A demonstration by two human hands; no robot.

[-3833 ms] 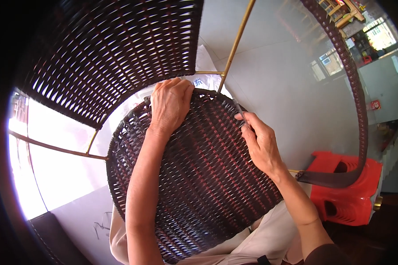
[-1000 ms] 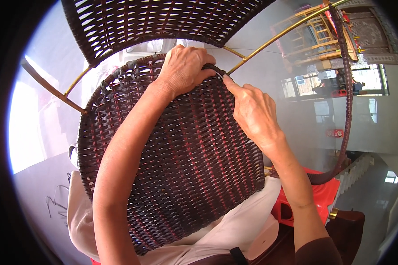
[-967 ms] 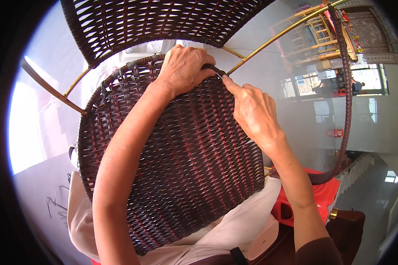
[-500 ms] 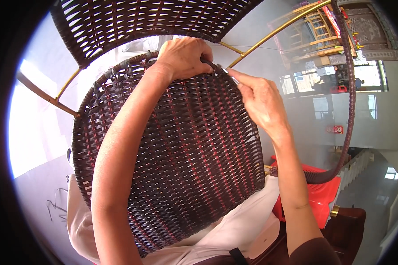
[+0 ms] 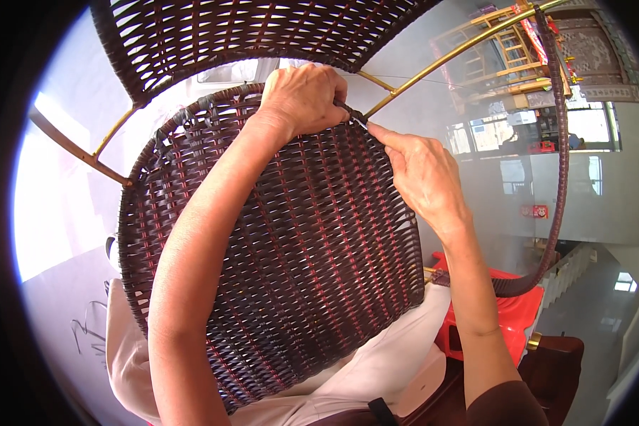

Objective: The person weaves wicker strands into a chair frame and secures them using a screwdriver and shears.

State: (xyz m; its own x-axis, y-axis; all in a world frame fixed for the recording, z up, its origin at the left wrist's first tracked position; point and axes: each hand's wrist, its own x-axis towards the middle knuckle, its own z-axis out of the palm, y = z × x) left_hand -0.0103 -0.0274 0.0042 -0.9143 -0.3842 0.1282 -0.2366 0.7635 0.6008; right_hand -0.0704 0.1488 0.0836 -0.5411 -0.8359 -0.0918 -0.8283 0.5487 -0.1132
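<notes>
Hands [image 5: 305, 96] [image 5: 422, 177] at woven seat [image 5: 298, 255] rim, red stool [image 5: 518, 319] beside

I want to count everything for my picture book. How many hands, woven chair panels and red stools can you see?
Hands: 2, left hand and right hand
Dark woven wicker panels: 2, seat panel and back panel
Red plastic stool: 1
Total: 5
</notes>
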